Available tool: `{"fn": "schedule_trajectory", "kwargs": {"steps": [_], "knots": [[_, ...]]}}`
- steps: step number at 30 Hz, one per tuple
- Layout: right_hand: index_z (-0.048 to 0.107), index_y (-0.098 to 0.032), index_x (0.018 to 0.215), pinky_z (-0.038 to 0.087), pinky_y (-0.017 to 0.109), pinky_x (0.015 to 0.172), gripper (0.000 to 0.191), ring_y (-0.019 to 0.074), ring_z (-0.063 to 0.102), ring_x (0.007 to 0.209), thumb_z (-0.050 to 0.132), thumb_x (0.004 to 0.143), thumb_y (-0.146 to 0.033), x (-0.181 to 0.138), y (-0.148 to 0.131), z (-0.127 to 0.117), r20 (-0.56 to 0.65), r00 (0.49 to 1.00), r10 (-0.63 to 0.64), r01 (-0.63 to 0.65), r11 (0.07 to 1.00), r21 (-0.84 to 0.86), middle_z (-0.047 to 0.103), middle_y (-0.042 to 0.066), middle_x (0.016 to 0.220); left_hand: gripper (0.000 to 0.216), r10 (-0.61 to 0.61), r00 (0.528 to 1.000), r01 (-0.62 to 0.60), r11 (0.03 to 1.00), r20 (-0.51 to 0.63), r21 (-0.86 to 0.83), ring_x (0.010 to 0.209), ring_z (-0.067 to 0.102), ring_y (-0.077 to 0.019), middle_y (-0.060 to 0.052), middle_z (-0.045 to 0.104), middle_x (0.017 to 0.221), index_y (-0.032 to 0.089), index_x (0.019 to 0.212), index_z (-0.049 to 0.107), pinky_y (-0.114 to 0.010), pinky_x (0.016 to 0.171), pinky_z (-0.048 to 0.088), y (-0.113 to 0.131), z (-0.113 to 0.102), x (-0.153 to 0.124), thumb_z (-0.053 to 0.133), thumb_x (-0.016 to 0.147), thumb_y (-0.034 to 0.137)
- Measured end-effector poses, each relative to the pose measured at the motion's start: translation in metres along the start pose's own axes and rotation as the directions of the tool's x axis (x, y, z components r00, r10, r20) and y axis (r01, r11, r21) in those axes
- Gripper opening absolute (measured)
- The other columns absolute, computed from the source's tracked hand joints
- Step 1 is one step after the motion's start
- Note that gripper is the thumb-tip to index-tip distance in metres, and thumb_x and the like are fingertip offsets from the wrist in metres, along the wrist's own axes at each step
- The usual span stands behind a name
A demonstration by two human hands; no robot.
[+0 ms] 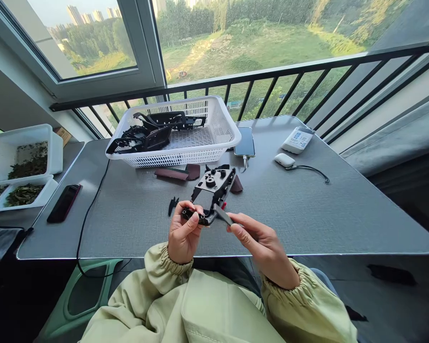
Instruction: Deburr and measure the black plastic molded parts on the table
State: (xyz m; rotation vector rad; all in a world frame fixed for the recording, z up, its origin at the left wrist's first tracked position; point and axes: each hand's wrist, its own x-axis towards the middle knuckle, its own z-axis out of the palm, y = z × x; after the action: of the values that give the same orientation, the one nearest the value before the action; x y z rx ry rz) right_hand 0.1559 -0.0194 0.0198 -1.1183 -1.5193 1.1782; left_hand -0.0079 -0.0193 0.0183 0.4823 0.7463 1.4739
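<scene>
My left hand (pixel 184 238) pinches the near end of a black plastic frame (pixel 224 189), an openwork moulded part with a round boss and a large opening. Its far end tilts up above the table. In my right hand (pixel 262 240) is a grey flat-bladed tool (pixel 223 215), whose tip meets the frame's near right corner. What sort of tool it is I cannot make out. Something small and red shows beside the tip. Brown sandpaper-like strips (pixel 172 174) lie beyond the frame, and a small black plastic piece (pixel 172 206) lies left of it.
A white basket (pixel 175 157) with several black plastic parts stands at the back. Behind it runs a railing (pixel 264 76). A phone (pixel 244 142) on a cable, a white earphone case (pixel 284 160) and a white box (pixel 297 139) lie right. Another phone (pixel 64 203) and a black cable (pixel 89 208) lie left.
</scene>
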Motion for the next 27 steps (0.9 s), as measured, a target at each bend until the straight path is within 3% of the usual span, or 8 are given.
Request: {"fn": "schedule_trajectory", "kwargs": {"steps": [3,6,12,18,23,27], "knots": [[0.072,-0.022,0.107,0.031,0.023,0.039,0.038,0.0076,0.039,0.046,0.061,0.084,-0.050,0.000,0.004,0.005,-0.052,0.996,0.079,-0.065,0.972,0.224,0.060,0.002,0.074,0.033,-0.011,1.000,0.011,1.000,0.017,0.009,0.062,0.053,-0.0079,0.002,0.057,0.077,0.020,0.084,0.055,-0.022,0.061,0.048,0.000,0.001,0.000,0.081,0.065,0.029],[0.070,-0.023,0.109,0.020,0.023,0.038,0.040,0.0051,0.026,0.042,0.064,0.082,-0.052,0.002,0.008,0.008,-0.087,0.990,0.112,-0.073,0.928,0.366,0.050,-0.001,0.067,0.032,-0.021,0.999,0.021,1.000,0.031,0.009,0.060,0.053,-0.0074,0.002,0.057,0.076,0.021,0.084,0.056,-0.021,0.057,0.047,0.001,0.002,0.002,0.081,0.066,0.030],[0.071,-0.020,0.102,0.018,0.024,0.038,0.040,0.0044,0.025,0.042,0.064,0.081,-0.053,0.006,0.009,0.012,-0.087,0.987,0.133,-0.091,0.921,0.378,0.047,-0.002,0.068,0.035,-0.010,0.998,0.009,1.000,0.055,0.012,0.062,0.050,-0.0075,0.002,0.053,0.076,0.021,0.084,0.053,-0.019,0.056,0.045,-0.002,0.000,0.002,0.080,0.067,0.038],[0.072,-0.021,0.092,0.024,0.024,0.039,0.035,0.0030,0.029,0.042,0.063,0.082,-0.052,0.005,0.008,0.014,-0.075,0.993,0.088,-0.057,0.936,0.349,0.054,0.001,0.081,0.048,0.097,0.994,-0.101,0.992,0.051,0.078,0.072,0.048,-0.0069,0.004,0.049,0.078,0.022,0.082,0.046,-0.018,0.068,0.042,-0.007,-0.003,0.000,0.086,0.055,0.017],[0.071,-0.019,0.098,0.018,0.023,0.038,0.037,0.0050,0.029,0.041,0.063,0.082,-0.052,0.003,0.009,0.012,-0.080,0.992,0.101,-0.059,0.908,0.414,0.041,-0.005,0.059,0.049,-0.005,0.996,0.002,1.000,0.090,0.031,0.064,0.047,-0.0051,0.005,0.048,0.077,0.023,0.086,0.046,-0.016,0.058,0.042,-0.004,-0.001,-0.001,0.085,0.056,0.018],[0.070,-0.015,0.098,0.018,0.023,0.039,0.043,0.0065,0.027,0.041,0.061,0.083,-0.055,0.002,0.010,0.012,-0.100,0.988,0.116,-0.070,0.921,0.383,0.031,-0.008,0.051,0.049,-0.032,0.998,0.029,0.998,0.053,0.054,0.061,0.053,-0.0059,0.004,0.055,0.083,0.025,0.096,0.049,-0.021,0.059,0.050,-0.006,0.002,-0.001,0.082,0.061,0.028]]}}
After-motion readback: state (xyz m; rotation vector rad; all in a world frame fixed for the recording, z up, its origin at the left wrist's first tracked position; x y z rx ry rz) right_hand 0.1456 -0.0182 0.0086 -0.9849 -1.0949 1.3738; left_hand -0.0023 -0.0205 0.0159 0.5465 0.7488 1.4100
